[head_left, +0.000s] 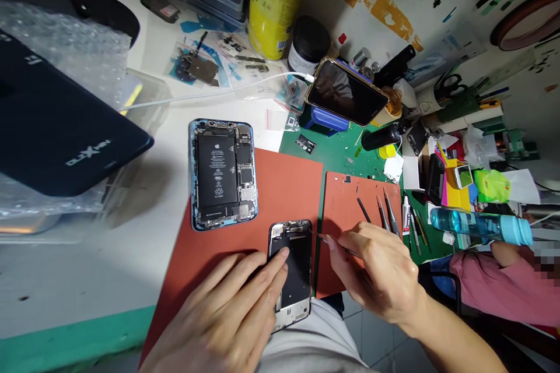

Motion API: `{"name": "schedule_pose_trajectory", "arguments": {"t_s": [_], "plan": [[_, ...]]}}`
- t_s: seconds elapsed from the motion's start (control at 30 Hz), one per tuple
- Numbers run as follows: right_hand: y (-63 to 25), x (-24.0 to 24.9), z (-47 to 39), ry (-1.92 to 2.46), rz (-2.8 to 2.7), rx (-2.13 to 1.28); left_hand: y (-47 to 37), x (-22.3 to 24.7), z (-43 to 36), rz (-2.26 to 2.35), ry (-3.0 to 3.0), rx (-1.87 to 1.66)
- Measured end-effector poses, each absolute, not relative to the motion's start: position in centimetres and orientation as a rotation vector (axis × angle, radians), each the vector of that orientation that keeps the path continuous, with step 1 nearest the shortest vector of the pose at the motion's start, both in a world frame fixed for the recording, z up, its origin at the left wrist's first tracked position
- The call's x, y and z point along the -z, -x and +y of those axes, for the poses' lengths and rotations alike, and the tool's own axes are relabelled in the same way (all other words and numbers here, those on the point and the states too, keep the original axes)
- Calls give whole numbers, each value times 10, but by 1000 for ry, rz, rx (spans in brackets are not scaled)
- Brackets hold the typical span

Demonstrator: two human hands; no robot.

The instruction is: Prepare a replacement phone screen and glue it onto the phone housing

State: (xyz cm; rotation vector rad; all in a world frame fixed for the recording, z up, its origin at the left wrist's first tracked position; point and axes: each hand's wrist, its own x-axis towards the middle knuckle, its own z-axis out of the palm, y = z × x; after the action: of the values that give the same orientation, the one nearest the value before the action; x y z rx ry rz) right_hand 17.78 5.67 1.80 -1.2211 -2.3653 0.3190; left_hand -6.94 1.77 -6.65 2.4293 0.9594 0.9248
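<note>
My left hand point(238, 303) lies with its fingers stretched out over a detached phone screen point(295, 280), its fingertips resting on the black back of the panel. The thumb is hidden. In my right hand point(376, 268) is a slim metal hand tool point(324, 238), pinched between thumb and fingers. Its fine tip points at the screen's upper right edge; whether it touches, I cannot tell. Farther up and left is an opened phone body point(223, 175) with a blue frame, its black battery and inner boards exposed.
A brown-red mat point(289, 186) lies beneath the phone parts. Tweezers point(387, 213) and a small tube point(406, 218) sit on the right. A propped phone point(345, 90) with a white cable stands behind, near a yellow can point(277, 6). A person in a pink top point(499, 291) sits at right.
</note>
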Motion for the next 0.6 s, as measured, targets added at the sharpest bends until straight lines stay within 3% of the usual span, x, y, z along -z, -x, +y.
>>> {"name": "schedule_pose_trajectory", "arguments": {"t_s": [0.3, 0.6], "plan": [[-168, -35, 57, 1369, -2276, -243, 68, 67, 15, 1013, -2444, -938], [-156, -19, 62, 1335, -2334, -194, 67, 72, 8, 1080, -2411, -962]]}}
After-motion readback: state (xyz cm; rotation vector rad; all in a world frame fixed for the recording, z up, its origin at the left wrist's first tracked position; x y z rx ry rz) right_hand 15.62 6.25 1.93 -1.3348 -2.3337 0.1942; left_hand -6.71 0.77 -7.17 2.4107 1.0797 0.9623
